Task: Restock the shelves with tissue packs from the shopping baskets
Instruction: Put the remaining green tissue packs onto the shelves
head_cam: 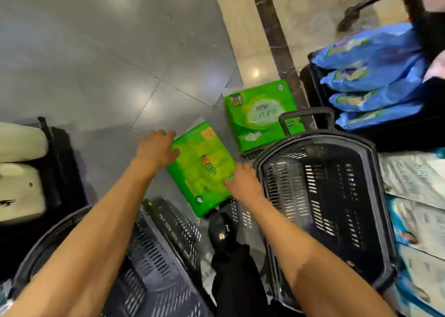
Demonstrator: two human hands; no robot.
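We are holding the green tissue pack [202, 167] at nine o'clock from the black basket [320, 137], left hand [156, 148] gripping its ten o'clock edge, right hand [243, 182] its four o'clock edge (we are guessing soft, light).

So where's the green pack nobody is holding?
The loose green pack sits right of centre in the head view, beyond the held green pack, behind the handle of the black basket.

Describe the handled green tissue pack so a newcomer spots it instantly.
Find the right-hand empty black slatted plastic basket on the grey tiled floor. Left of it is a bright green plastic-wrapped tissue pack. Unlike the second green pack beyond it, the left hand and right hand grip this one.
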